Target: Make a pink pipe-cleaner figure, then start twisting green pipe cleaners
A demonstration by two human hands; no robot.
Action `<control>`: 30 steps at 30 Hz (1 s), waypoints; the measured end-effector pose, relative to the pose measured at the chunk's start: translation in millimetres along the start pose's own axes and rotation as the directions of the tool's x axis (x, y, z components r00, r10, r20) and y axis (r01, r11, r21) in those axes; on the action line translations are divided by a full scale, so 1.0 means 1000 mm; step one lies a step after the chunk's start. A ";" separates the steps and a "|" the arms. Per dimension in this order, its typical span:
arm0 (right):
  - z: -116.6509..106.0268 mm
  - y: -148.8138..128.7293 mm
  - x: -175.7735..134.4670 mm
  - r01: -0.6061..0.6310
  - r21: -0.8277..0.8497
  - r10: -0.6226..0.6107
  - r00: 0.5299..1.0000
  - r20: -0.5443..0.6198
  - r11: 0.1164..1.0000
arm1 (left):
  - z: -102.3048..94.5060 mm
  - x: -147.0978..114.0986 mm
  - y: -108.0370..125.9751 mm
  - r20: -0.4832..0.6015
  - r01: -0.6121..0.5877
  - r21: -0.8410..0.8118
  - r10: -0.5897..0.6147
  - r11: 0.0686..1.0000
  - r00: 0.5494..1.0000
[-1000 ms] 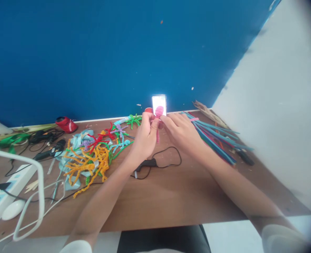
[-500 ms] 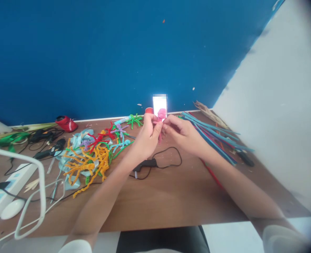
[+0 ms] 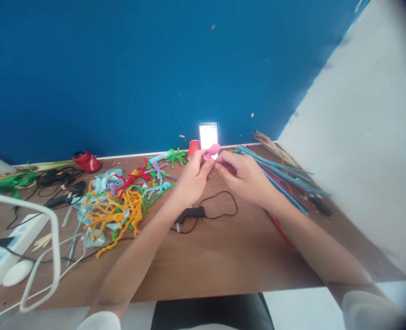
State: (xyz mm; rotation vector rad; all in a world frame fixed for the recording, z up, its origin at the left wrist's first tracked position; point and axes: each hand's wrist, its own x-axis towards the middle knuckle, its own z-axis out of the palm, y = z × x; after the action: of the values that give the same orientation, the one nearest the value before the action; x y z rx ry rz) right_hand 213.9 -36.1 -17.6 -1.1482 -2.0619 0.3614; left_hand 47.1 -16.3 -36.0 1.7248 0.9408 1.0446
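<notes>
One brown table [image 3: 223, 266] spans my feed. On its left lies a tangled heap of orange stems [image 3: 116, 217]; I judge a wide swing of the left forearm [image 3: 144, 247] could snag it. Beyond the right forearm [image 3: 309, 243], a bundle of blue stems [image 3: 283, 189] could scatter under a sideways sweep. The left hand [image 3: 194, 176] is pinched on a pink piece [image 3: 214, 150], raised before a bright screen [image 3: 208, 134]; the right hand [image 3: 242, 176] has its fingertips close beside it, but I cannot tell whether they grip. A red cup [image 3: 193, 149] stands just behind the left hand and might tip if nudged. The pink piece looks soft; a slack pinch could let it slip or unwind.
</notes>
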 end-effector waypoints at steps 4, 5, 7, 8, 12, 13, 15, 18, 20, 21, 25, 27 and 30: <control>0.001 -0.001 0.000 0.017 -0.031 -0.017 1.000 0.002 0.999 | 0.000 0.002 0.003 0.046 0.105 -0.084 -0.102 0.991 0.994; 0.001 -0.001 0.000 0.027 -0.020 -0.027 1.000 0.004 0.999 | -0.001 0.003 0.004 0.064 0.120 -0.119 -0.113 0.986 0.991; -0.001 0.000 0.000 0.043 0.001 -0.043 0.999 0.005 0.999 | -0.001 0.004 0.004 0.097 0.132 -0.193 -0.115 0.972 0.989; -0.002 0.000 0.000 0.050 0.008 -0.050 0.999 0.009 0.999 | -0.002 0.004 0.004 0.115 0.129 -0.229 -0.105 0.965 0.988; -0.008 0.004 0.000 0.077 0.047 -0.079 0.996 0.050 0.996 | -0.005 0.003 0.002 0.175 0.117 -0.313 -0.064 0.943 0.983; -0.009 0.004 0.000 0.080 0.060 -0.084 0.995 0.055 0.995 | -0.005 0.002 0.002 0.178 0.115 -0.315 -0.060 0.942 0.982; -0.013 0.005 0.000 0.073 0.081 -0.077 0.996 0.045 0.994 | -0.005 0.001 0.002 0.154 0.096 -0.313 -0.050 0.945 0.987; -0.017 0.003 -0.001 0.040 0.122 -0.042 0.999 0.014 0.992 | -0.003 0.001 0.003 0.082 0.024 -0.307 0.001 0.951 0.997; -0.020 0.001 -0.001 0.029 0.161 -0.029 1.000 -0.001 0.986 | -0.001 0.002 0.004 0.055 -0.007 -0.304 0.024 0.953 0.998; -0.021 0.000 -0.001 0.029 0.178 -0.029 1.000 -0.002 0.984 | -0.001 0.002 0.004 0.051 -0.002 -0.302 0.018 0.953 0.999; -0.023 -0.001 0.000 0.038 0.205 -0.037 0.999 -0.011 0.978 | 0.000 0.004 0.004 0.052 0.070 -0.296 -0.056 0.953 0.997; -0.023 -0.001 0.000 0.044 0.197 -0.045 0.999 -0.001 0.979 | 0.000 0.004 0.003 0.075 0.091 -0.297 -0.071 0.951 0.995; -0.024 -0.002 0.000 0.039 0.168 -0.045 0.998 0.033 0.985 | 0.001 0.004 0.001 0.107 0.093 -0.297 -0.063 0.950 0.992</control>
State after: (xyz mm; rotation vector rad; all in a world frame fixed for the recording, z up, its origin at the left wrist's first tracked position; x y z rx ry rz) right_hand 230.0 -39.4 -0.4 -1.0029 -2.0415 0.5276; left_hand 49.8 -13.9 -34.3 1.4588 0.7397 0.9883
